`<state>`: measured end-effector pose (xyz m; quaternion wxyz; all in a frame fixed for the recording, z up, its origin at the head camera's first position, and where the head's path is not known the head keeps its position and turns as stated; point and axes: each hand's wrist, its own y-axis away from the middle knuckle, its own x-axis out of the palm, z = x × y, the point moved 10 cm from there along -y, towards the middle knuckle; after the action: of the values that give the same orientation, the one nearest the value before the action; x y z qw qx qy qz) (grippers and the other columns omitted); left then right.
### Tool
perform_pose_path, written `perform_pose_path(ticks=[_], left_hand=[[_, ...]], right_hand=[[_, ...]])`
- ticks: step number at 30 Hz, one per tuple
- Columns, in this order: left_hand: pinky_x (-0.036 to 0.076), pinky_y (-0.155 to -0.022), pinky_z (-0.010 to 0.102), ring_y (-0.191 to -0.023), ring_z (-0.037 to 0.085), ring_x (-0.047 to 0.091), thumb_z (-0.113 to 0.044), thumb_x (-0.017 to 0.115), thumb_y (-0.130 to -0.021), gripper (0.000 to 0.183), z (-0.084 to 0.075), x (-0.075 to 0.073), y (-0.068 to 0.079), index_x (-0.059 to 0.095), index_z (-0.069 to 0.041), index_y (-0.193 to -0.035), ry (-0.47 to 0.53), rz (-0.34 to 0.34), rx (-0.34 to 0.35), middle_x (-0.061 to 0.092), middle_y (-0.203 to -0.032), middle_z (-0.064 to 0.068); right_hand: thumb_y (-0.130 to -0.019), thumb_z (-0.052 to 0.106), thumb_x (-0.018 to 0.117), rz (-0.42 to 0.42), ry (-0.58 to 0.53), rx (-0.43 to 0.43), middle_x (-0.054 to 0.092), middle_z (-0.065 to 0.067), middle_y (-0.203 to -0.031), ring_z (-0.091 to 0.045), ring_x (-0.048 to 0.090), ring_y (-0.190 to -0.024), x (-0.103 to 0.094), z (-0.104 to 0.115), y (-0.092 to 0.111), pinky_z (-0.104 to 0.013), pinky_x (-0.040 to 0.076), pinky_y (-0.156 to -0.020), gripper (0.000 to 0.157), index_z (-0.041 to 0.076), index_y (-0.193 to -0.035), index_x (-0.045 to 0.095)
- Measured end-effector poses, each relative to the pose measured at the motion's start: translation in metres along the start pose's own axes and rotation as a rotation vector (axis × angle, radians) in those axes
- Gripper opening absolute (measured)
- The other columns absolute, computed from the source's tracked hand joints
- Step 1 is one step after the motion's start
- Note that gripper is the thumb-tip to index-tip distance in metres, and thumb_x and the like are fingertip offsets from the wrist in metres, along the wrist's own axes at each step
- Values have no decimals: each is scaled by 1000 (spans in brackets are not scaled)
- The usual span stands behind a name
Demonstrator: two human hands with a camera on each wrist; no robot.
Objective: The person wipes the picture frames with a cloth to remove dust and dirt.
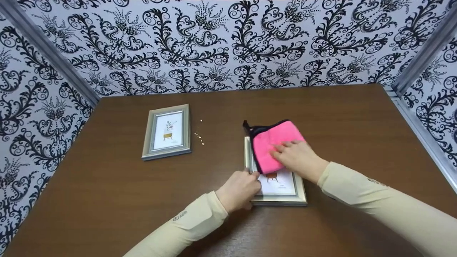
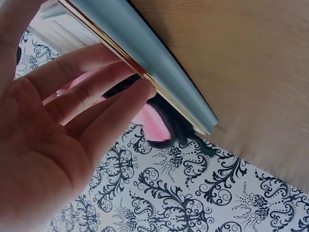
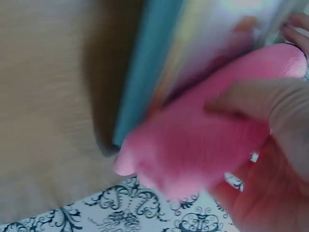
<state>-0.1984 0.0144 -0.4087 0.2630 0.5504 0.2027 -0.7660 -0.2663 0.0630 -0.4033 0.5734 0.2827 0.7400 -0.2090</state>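
In the head view, a picture frame (image 1: 300, 194) with a pale silver-gold border stands in front of me, partly covered by a bright pink cloth (image 1: 271, 141) with black edging. My left hand (image 1: 240, 189) grips the frame's left side; its fingers (image 2: 108, 108) lie along the edge in the left wrist view. On top of the cloth rests my right hand (image 1: 296, 157), fingers spread and pressing it against the picture. The right wrist view is blurred, with the thumb lying on the pink fabric (image 3: 183, 140). Part of the print, an orange pot on legs, shows below the cloth.
A second picture frame (image 1: 187, 128) with a potted plant print lies to the left on the brown table (image 1: 107, 185). Several small pale flecks (image 1: 199, 137) are scattered beside it. Black-and-white patterned walls (image 1: 228, 46) with grey metal posts surround the table.
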Motion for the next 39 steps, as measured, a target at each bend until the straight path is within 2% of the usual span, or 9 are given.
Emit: perform_pose_path(ticks=[6, 9, 17, 21, 23, 26, 29, 35, 39], left_hand=[[50, -49, 26, -68, 16, 59, -36, 90, -53, 30, 1, 2, 2, 72, -25, -73, 17, 8, -12, 61, -77, -3], [50, -50, 26, -67, 15, 58, -36, 90, -53, 30, 0, 2, 1, 72, -24, -73, 17, 6, -12, 61, -76, -3], [49, -49, 25, -67, 15, 57, -35, 90, -53, 30, -3, 1, 0, 69, -23, -71, 20, -5, 9, 59, -75, -4], [51, -51, 25, -67, 15, 58, -33, 91, -52, 32, -1, -1, 1, 68, -22, -70, 48, -22, 23, 58, -74, -4], [51, -53, 25, -66, 13, 58, -32, 91, -51, 32, 0, -1, 1, 68, -22, -70, 53, -27, 24, 58, -75, -4], [52, -53, 25, -65, 13, 58, -32, 91, -51, 32, 0, 0, 1, 68, -22, -71, 52, -29, 23, 59, -77, -4], [52, -53, 25, -64, 15, 58, -31, 90, -51, 32, 0, 1, 1, 68, -21, -71, 58, -23, 19, 60, -78, -3], [52, -54, 27, -62, 17, 60, -32, 90, -55, 30, 1, 1, 1, 68, -20, -71, 70, 3, -3, 60, -79, -1], [53, -53, 27, -64, 16, 61, -32, 89, -58, 29, 0, 2, 0, 69, -18, -73, 82, 20, -3, 61, -79, 0]], right_hand=[[-82, 2, 68, -149, 98, 235, 66, -24, -98, -34, 62, -74, -7, 2, 17, -39, 52, -55, 35, -5, -115, 63], [-81, 3, 67, -157, 75, 298, 64, -26, -84, -33, 60, -66, -9, 8, 14, -38, 50, -49, 33, -9, -111, 63], [-83, 2, 62, -29, -264, 371, 52, -12, -63, -28, 53, -56, -3, -4, -14, -41, 49, -45, 10, -5, -89, 59], [-85, 1, 59, -56, -424, 313, 50, -8, -64, -26, 52, -59, -3, -1, -26, -39, 48, -47, 10, -2, -95, 58], [-87, 1, 59, -80, -507, 251, 57, -11, -71, -28, 56, -69, -4, 5, -29, -41, 50, -55, 19, -2, -106, 60], [-90, 1, 57, -79, -632, 166, 66, -15, -96, -33, 58, -92, -3, 12, -30, -45, 51, -74, 34, 1, -124, 58], [-93, 0, 55, -55, -712, 106, 62, -14, -122, -35, 52, -112, 0, 14, -26, -49, 46, -91, 43, 5, -135, 54], [-92, -4, 52, -11, -739, -17, 61, -14, -124, -35, 51, -116, 0, 13, -16, -49, 41, -98, 43, 6, -133, 57], [-93, -1, 54, 15, -674, -33, 62, -10, -121, -29, 54, -113, 0, 10, -8, -48, 45, -94, 41, 11, -131, 59]])
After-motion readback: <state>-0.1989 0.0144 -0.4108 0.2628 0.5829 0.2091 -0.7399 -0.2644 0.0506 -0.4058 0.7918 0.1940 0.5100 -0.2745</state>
